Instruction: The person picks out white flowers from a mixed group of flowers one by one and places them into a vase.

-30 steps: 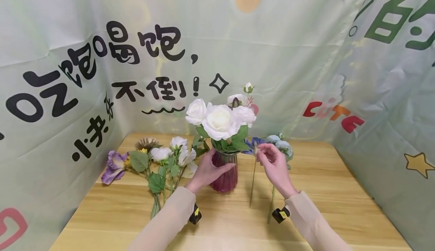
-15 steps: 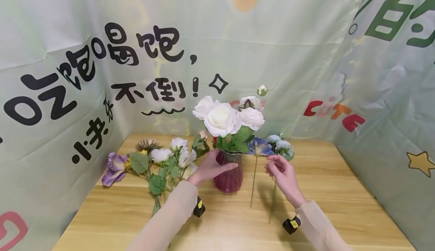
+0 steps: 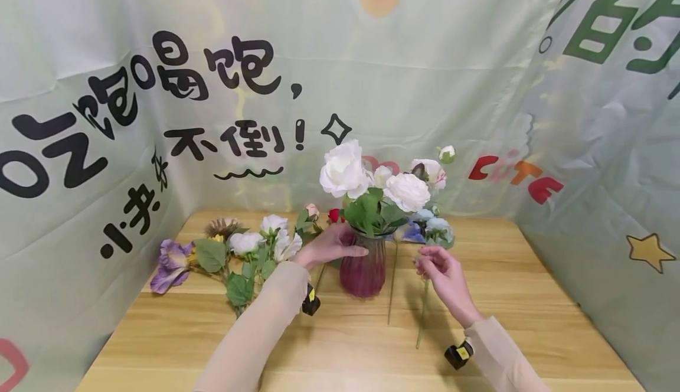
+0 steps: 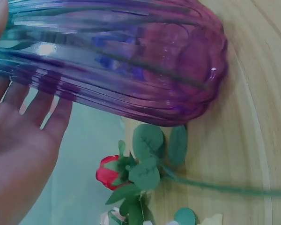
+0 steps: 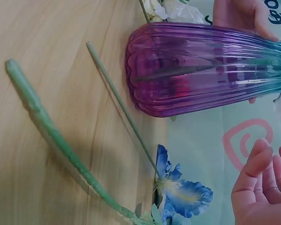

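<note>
A ribbed glass vase, purple-pink below and bluish toward its neck, stands upright with white flowers and green leaves rising from it. My left hand grips its upper left side, the thumb across the front and the fingers behind. In the left wrist view a stem shows through the glass. To the right of the vase my right hand hangs above the table with loosely bent fingers and holds nothing. Beneath and behind it lie a blue iris and pale blue flowers, their stems pointing toward the front.
Left on the wooden table lie a purple iris, a brownish flower and white flowers with leafy stems. A red rose lies behind the vase. Printed cloth hangs around the table.
The vase, with my left hand on it, has shifted right and its flowers have turned. My right hand has moved away from the blue iris, rightward and slightly down.
</note>
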Tool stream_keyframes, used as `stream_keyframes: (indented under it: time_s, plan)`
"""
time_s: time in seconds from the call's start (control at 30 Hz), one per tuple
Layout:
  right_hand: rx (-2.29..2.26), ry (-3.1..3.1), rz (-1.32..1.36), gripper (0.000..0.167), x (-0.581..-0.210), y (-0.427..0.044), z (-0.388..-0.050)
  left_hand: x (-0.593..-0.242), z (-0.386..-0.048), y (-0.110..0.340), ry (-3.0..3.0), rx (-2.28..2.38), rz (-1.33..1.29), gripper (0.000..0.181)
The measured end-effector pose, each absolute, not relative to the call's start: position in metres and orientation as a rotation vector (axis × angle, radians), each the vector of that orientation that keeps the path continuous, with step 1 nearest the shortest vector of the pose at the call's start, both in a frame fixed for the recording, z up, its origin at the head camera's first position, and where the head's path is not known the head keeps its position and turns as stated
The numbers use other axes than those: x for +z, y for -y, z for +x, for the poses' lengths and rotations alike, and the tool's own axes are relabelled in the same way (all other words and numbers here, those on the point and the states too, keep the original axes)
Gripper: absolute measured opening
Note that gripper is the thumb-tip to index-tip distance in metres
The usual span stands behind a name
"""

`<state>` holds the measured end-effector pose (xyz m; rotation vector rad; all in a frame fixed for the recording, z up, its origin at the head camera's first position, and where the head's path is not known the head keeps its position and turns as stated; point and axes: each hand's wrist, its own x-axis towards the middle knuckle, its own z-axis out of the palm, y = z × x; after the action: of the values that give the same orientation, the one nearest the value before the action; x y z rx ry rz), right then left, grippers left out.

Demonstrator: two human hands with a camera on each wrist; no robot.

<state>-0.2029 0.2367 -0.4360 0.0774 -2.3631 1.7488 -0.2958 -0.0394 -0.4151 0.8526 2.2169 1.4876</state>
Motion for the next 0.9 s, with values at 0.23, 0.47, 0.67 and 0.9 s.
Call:
stream_keyframes:
  time_s: [0.23, 0.47, 0.67, 0.9]
  plan:
    - [1.727, 2.357, 0.105, 0.019, -0.436, -0.234, -0.203, -0.411, -0.293, 0.045, -2.402, 1.444, 0.826, 0.05]
    - [1.647, 2.452, 0.145, 0.021, -0.437, -0.236, -0.203, -0.413, -0.286, 0.062, -2.529, 1.284, 0.797, 0.061]
    - [1.545, 2.58, 0.247, 0.025, -0.445, -0.242, -0.195, -0.42, -0.277, 0.085, -2.631, 1.272, 0.766, 0.039]
    - [1.429, 2.606, 0.386, 0.028, -0.452, -0.24, -0.193, -0.414, -0.269, 0.109, -2.829, 1.136, 0.54, 0.027]
